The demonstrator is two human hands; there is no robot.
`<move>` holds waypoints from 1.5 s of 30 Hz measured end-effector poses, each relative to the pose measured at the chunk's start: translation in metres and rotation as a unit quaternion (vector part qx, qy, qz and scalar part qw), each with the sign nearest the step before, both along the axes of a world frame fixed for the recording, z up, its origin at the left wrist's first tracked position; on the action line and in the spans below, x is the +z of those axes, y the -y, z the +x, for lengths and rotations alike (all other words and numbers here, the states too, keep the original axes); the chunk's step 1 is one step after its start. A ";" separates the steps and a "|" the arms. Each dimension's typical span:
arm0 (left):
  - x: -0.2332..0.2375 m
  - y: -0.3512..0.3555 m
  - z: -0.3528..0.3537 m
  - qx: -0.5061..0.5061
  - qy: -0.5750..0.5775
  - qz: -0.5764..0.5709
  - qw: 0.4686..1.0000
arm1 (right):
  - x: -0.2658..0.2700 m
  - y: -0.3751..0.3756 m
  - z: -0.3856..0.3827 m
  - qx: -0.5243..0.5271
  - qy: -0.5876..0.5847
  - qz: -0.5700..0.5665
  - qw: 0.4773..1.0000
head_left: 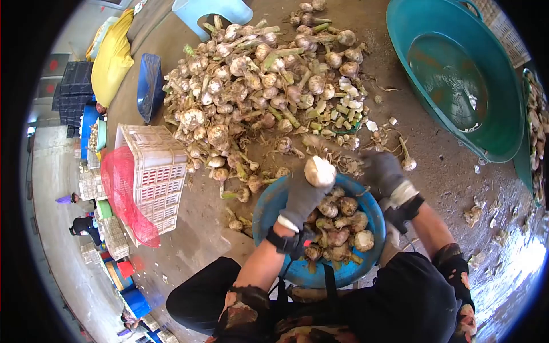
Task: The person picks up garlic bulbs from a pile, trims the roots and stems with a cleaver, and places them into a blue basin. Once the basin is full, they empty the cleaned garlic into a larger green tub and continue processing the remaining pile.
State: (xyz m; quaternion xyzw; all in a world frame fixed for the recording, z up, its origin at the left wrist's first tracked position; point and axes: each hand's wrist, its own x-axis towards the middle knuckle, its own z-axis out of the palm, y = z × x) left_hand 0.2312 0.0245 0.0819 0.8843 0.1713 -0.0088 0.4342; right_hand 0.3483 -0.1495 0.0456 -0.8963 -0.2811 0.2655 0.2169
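My left hand [303,197], in a grey glove, grips a pale garlic bulb [320,171] above the left part of a blue basin [263,214]. My gloved right hand [384,174] is closed and blurred at the basin's upper right edge. A smeared, long thing [334,146] reaches left from it, too blurred to name. Several garlic bulbs [338,237] lie in the basin between my knees. Beyond my hands spreads a large heap of garlic with stalks [246,86], with cut stalk pieces [337,114] at its right side.
A green tub [503,91] stands at the upper right, a light blue stool [226,8] at the top. To the left are a white crate [157,183] with red netting [123,194], a blue scoop-like container [150,86] and a yellow sack [111,63]. People are in the far left background.
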 end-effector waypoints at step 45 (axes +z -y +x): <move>-0.053 -0.137 0.052 -0.257 -0.223 0.349 0.873 | -0.063 0.041 0.003 -0.118 -0.130 -0.034 0.984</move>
